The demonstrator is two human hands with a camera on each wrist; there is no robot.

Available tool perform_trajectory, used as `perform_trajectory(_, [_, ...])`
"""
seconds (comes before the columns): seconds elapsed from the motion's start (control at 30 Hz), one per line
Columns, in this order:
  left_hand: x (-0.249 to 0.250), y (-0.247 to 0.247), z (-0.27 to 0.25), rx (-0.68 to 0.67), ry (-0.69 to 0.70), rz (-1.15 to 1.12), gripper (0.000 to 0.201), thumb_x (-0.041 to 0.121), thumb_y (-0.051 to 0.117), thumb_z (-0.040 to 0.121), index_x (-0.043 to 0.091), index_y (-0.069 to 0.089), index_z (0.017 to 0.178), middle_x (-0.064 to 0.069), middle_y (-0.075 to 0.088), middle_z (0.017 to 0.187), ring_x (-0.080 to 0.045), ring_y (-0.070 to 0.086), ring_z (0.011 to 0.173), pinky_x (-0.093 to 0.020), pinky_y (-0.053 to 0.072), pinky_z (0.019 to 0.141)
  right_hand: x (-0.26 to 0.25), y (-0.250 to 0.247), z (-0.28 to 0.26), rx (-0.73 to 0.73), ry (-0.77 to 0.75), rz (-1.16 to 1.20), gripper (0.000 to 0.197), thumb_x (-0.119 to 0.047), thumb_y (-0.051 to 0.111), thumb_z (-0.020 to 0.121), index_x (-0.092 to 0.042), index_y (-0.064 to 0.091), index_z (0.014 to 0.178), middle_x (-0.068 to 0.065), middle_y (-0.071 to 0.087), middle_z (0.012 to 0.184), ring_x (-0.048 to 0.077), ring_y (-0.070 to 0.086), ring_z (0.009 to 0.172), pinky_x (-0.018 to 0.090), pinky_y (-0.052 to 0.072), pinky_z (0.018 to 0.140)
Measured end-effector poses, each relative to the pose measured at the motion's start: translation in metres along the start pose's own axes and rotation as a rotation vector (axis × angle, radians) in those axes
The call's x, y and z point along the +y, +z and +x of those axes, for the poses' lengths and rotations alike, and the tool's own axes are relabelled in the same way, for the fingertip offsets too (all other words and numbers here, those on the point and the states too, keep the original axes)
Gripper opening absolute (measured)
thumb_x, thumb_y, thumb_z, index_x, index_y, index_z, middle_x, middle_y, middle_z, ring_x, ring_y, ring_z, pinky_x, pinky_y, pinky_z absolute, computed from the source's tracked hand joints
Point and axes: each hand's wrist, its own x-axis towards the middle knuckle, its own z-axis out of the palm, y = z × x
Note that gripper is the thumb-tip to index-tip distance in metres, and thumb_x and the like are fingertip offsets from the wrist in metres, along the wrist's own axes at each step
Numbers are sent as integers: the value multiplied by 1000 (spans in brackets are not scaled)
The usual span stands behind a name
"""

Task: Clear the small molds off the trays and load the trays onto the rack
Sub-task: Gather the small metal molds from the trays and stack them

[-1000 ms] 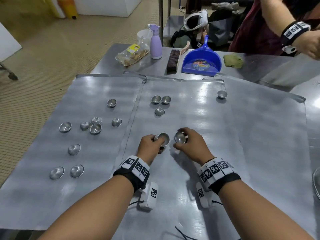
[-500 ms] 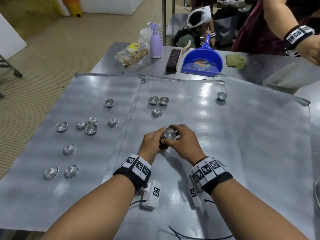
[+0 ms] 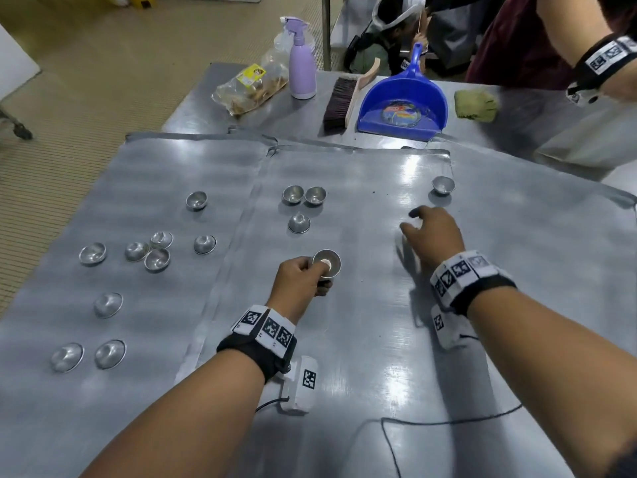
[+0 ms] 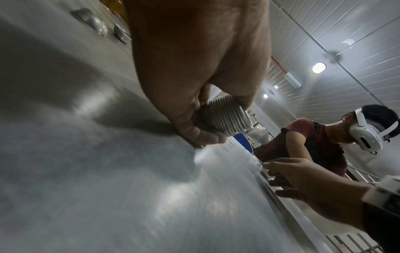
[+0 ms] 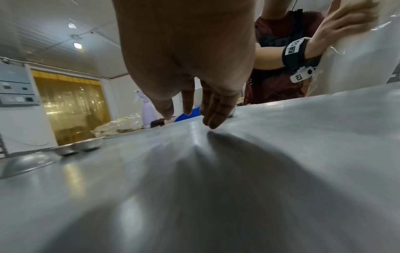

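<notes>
My left hand (image 3: pixel 303 276) grips a nested stack of small metal molds (image 3: pixel 326 263) low over the middle tray (image 3: pixel 362 339); the left wrist view shows the stack's ribbed side (image 4: pixel 227 118) between thumb and fingers. My right hand (image 3: pixel 431 232) is open and empty, fingers spread, reaching over the tray toward a lone mold (image 3: pixel 443 185) near the far right corner. Three molds (image 3: pixel 304 195) sit at the middle tray's far side. Several more molds (image 3: pixel 148 251) lie scattered on the left tray (image 3: pixel 69 188). The right wrist view shows straight fingers (image 5: pixel 216 111) just above the tray.
Behind the trays stand a purple spray bottle (image 3: pixel 301 60), a bag of food (image 3: pixel 251 86), a brush (image 3: pixel 339 100), a blue dustpan (image 3: pixel 403 101) and a green cloth (image 3: pixel 475 105). Another person (image 3: pixel 586 46) works at the far right. A black cable (image 3: pixel 431 424) crosses the near tray.
The right hand put its mold into the left hand's stack, let go, and moved away to the far right. The left hand kept the stack in place.
</notes>
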Motion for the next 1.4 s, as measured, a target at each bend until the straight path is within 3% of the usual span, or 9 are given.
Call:
perform_trajectory(0.2, [-1,7,5,-29,14,29,19,9,64,90,-10,69,90,-20,70,76,-26,65,65,-29,52,58,9,-17,55,141,95,-122,41,-28,60,91,-17,54,131,15,41,139,37,45,124,47,46,94])
perform_trajectory(0.33, [0,4,4,-39,10,24,19,6,63,90,-12,67,91,-20,68,76,-28,65,67,-28,51,57,22,-17,71,80,130,-193,28,-21,54,94,-27,59,122,17,37,139,39,39,126,44,44,92])
perform_trajectory(0.47, [1,5,3,-40,10,26,16,7,63,91,-8,69,89,-19,69,75,-28,66,67,-28,51,58,29,-17,74,74,76,-239,22,-15,57,92,-25,71,107,17,52,123,40,48,115,41,45,83])
perform_trajectory(0.7, [4,6,0,-27,6,16,14,7,63,91,-2,70,82,-19,70,74,-30,66,68,-30,51,59,17,-21,61,16,8,-250,14,-34,62,87,-26,67,97,8,67,100,36,59,98,42,49,87])
perform_trajectory(0.8, [3,6,-2,-25,11,19,13,6,63,90,-1,71,84,-17,70,74,-28,68,69,-30,52,59,15,-20,62,0,4,-261,24,-40,64,83,-28,63,104,4,67,103,33,58,103,42,47,89])
perform_trajectory(0.97, [2,7,-3,-10,15,23,14,4,62,91,-7,70,89,-18,68,76,-25,66,64,-28,54,58,18,-17,65,19,-13,-295,19,-35,59,91,-23,68,104,9,68,103,36,56,104,44,48,87])
perform_trajectory(1.1, [1,7,-1,-8,10,17,15,5,63,90,-8,70,91,-17,68,77,-26,67,65,-28,53,58,18,-19,63,39,-61,-263,28,-36,58,95,-14,73,103,12,59,126,38,51,113,46,47,90])
perform_trajectory(1.27, [2,6,-4,-7,16,18,13,4,63,90,-6,71,92,-17,69,77,-26,69,65,-30,54,59,5,-18,39,-25,-89,-57,25,-28,67,88,-12,72,106,10,70,105,33,62,101,37,50,85])
perform_trajectory(1.4, [2,5,-11,10,27,28,11,4,63,89,-4,71,89,-16,70,77,-29,70,69,-31,55,60,-3,-9,5,-108,-112,3,12,-26,68,80,-15,74,78,5,71,80,27,66,82,35,55,73])
